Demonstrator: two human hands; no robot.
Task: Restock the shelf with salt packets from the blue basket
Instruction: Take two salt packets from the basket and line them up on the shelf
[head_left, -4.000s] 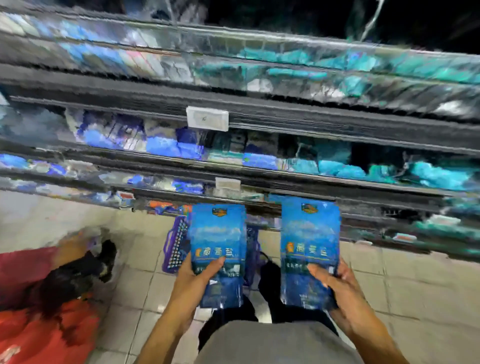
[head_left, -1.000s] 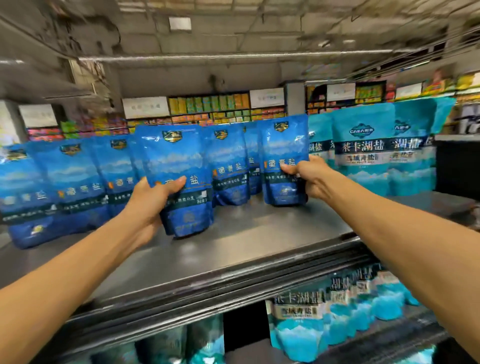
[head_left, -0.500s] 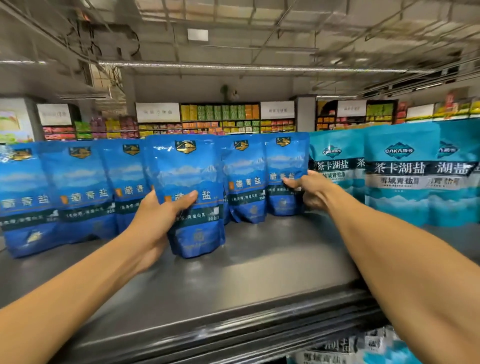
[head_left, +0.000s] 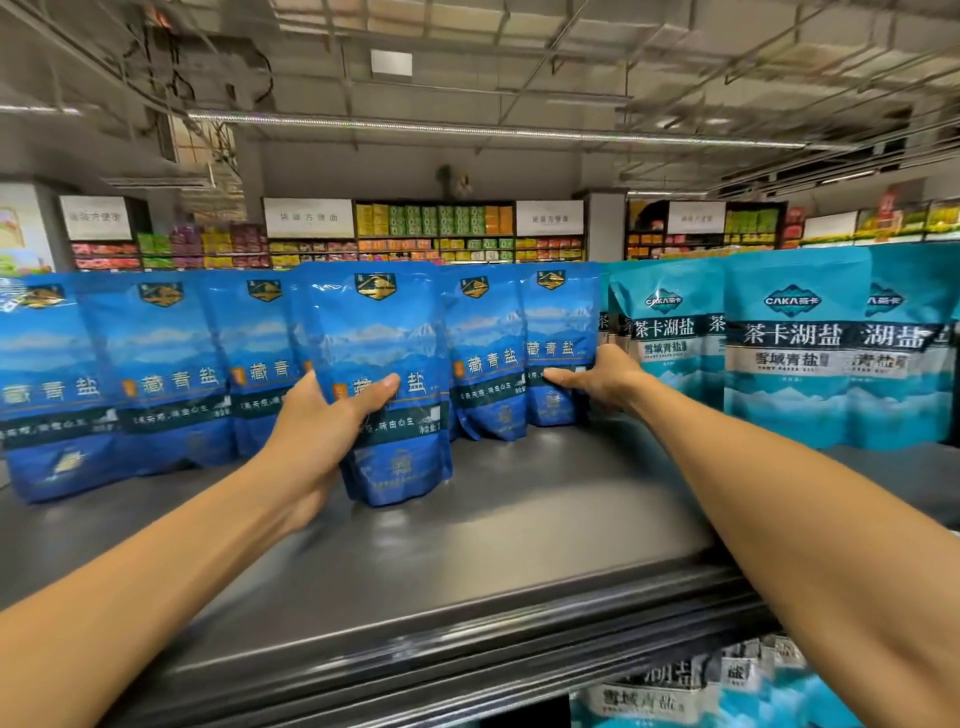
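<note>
My left hand (head_left: 322, 431) grips a dark blue salt packet (head_left: 384, 364) upright, its base on the grey top shelf (head_left: 493, 545), in front of the row. My right hand (head_left: 597, 382) holds another dark blue salt packet (head_left: 558, 332) by its right edge at the right end of the row, next to the turquoise packets. Several more dark blue salt packets (head_left: 156, 364) stand in a row at the back of the shelf. The blue basket is out of view.
Turquoise salt packets (head_left: 795, 353) stand on the right of the shelf, and more of them (head_left: 675, 691) sit on the shelf below. The shelf's front lip (head_left: 415, 665) runs across the bottom. Distant store shelving (head_left: 431, 228) fills the background.
Four seconds ago I held both packets low over the floor and basket. In the last second both packets have moved further back on the top shelf, and my view has tilted up slightly.
</note>
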